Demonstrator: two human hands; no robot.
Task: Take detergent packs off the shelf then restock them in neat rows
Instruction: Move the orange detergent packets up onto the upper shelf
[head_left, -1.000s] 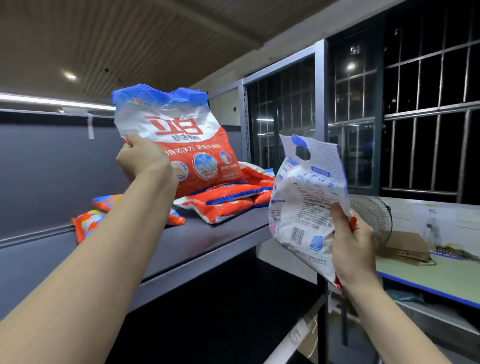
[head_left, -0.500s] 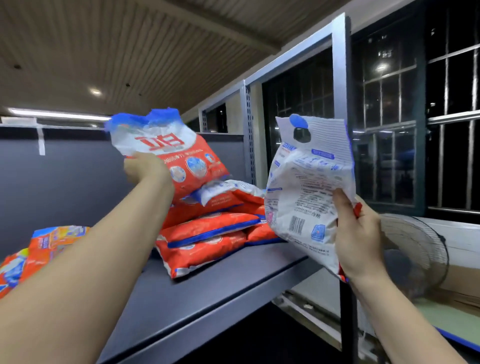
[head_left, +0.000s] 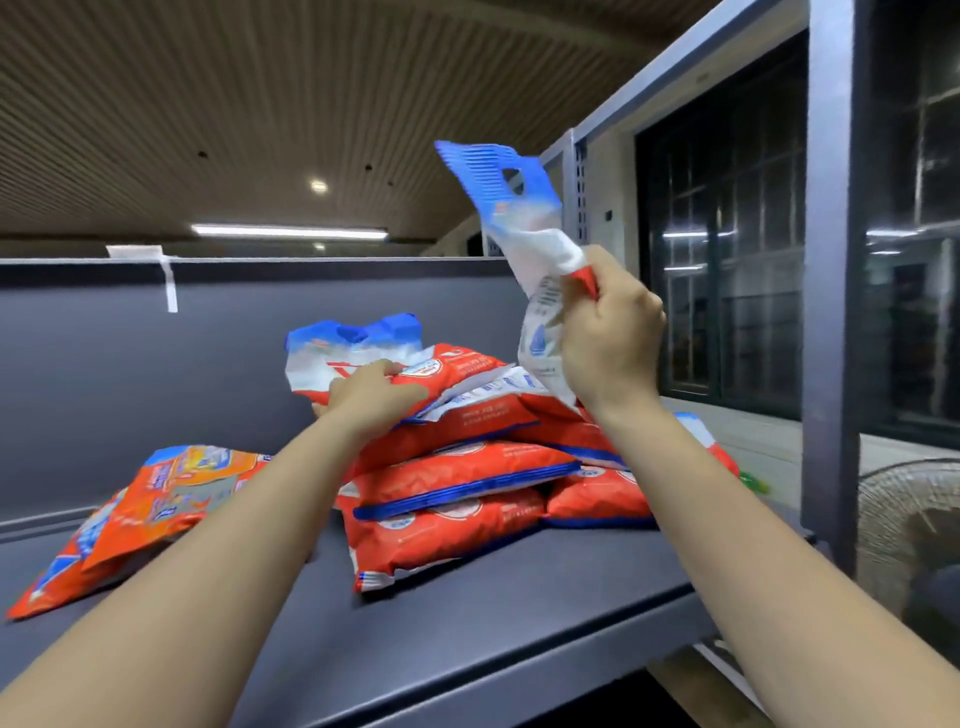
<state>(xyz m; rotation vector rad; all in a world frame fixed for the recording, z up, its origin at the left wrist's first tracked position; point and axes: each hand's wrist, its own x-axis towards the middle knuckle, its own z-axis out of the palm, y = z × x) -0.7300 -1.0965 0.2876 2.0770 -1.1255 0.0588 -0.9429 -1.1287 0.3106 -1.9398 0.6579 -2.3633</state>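
Observation:
My left hand (head_left: 371, 397) grips a red, white and blue detergent pack (head_left: 358, 353) that lies on top of a stack of several red packs (head_left: 457, 478) on the dark grey shelf (head_left: 467, 613). My right hand (head_left: 608, 343) holds a second detergent pack (head_left: 524, 234) by its side, upright and tilted left above the stack's right end, its blue handle edge uppermost. Further left on the shelf lie orange packs (head_left: 156, 499), flat and askew.
The shelf's grey back panel (head_left: 130, 364) runs behind the packs. A steel upright (head_left: 831, 312) frames the shelf's right end, with barred dark windows (head_left: 727, 260) beyond. A round fan (head_left: 914, 530) stands low on the right.
My left hand has lowered its pack from mid-air onto the top of the stack. My right hand has carried its pack up and left, over the stack. The view has moved closer to the shelf.

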